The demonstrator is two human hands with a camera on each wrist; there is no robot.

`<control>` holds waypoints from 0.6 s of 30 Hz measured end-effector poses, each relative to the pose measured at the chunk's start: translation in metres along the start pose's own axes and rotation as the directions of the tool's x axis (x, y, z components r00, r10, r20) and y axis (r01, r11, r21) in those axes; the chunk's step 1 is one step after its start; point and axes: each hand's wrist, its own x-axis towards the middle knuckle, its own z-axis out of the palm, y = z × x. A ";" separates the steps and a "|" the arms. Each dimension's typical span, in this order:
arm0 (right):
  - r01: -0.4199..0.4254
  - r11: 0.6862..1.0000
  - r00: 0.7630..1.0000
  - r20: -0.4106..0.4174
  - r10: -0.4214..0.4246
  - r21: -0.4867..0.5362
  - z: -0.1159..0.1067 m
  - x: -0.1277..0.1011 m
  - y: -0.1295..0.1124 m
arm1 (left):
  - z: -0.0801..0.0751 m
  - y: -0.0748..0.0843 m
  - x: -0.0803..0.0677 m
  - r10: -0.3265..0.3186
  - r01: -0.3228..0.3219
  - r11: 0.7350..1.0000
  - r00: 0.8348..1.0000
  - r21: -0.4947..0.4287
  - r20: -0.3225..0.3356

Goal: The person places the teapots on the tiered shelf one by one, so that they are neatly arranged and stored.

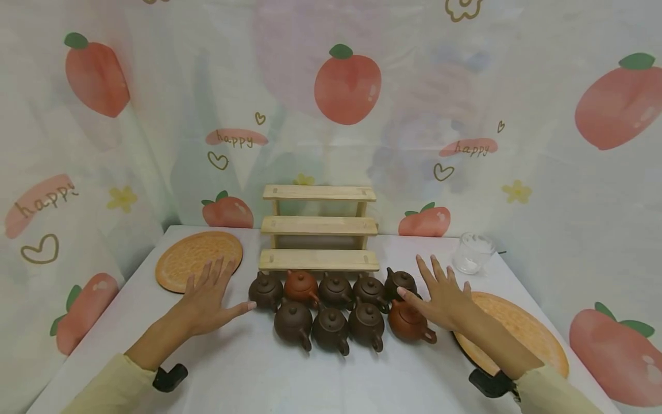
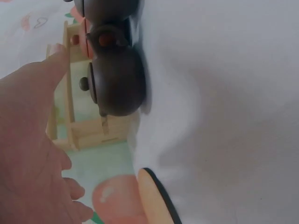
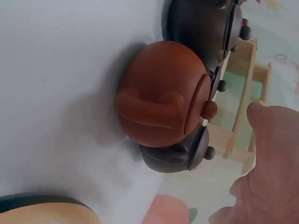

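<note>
Several small clay teapots stand in two close rows on the white table, most dark brown, like the front-left one (image 1: 293,323). One reddish-brown teapot (image 1: 301,287) is in the back row; another reddish-brown teapot (image 3: 159,93) ends the front row at right. Left of the group, my left hand (image 1: 207,307) is spread with straight fingers, its thumb tip close to the back-left dark teapot (image 1: 266,292). My right hand (image 1: 443,299) spreads its fingers on the other side, overlapping the right-end teapots in the head view. Neither hand holds anything.
Right behind the teapots rises a three-step wooden stand (image 1: 319,260). A round board with a pizza-like top (image 1: 193,259) lies at back left, and a similar round board (image 1: 538,339) lies under the right forearm in view. A clear glass cup (image 1: 473,253) stands at back right.
</note>
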 end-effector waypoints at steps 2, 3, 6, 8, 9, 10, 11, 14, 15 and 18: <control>-0.008 1.000 1.000 -0.003 0.008 0.016 -0.002 -0.002 0.002 | -0.001 0.000 0.002 -0.003 0.003 1.000 1.000 -0.010 -0.005; -0.006 1.000 1.000 -0.006 0.006 0.022 -0.003 -0.003 0.003 | -0.001 -0.001 0.003 -0.003 0.003 1.000 1.000 -0.010 -0.009; 0.000 0.999 1.000 -0.013 0.000 0.037 -0.006 -0.007 0.005 | 0.000 -0.004 0.008 0.012 -0.013 1.000 1.000 -0.008 -0.026; 0.014 0.999 1.000 -0.023 -0.013 0.044 -0.006 -0.011 0.007 | 0.000 -0.006 0.013 0.028 -0.029 0.999 0.999 -0.021 -0.041; 0.023 0.999 0.999 -0.024 -0.022 0.044 -0.007 -0.013 0.008 | 0.001 -0.008 0.015 0.036 -0.037 0.999 0.998 -0.030 -0.047; 0.027 0.998 0.999 -0.026 -0.026 0.049 -0.006 -0.015 0.009 | 0.001 -0.010 0.018 0.039 -0.041 0.998 0.998 -0.045 -0.049; 0.033 0.998 0.999 -0.028 -0.031 0.054 -0.006 -0.018 0.010 | 0.002 -0.011 0.020 0.039 -0.042 0.997 0.998 -0.065 -0.051; 0.042 0.995 0.998 -0.048 -0.038 0.091 -0.005 -0.027 0.011 | 0.003 -0.016 0.027 0.024 -0.028 0.991 0.999 -0.128 -0.039; 0.040 0.993 0.998 -0.053 -0.034 0.110 -0.005 -0.030 0.011 | 0.003 -0.017 0.030 0.016 -0.021 0.988 0.999 -0.154 -0.035; 0.026 0.986 0.998 -0.066 -0.015 0.167 0.000 -0.039 0.009 | 0.005 -0.019 0.039 -0.014 0.008 0.969 1.000 -0.249 -0.021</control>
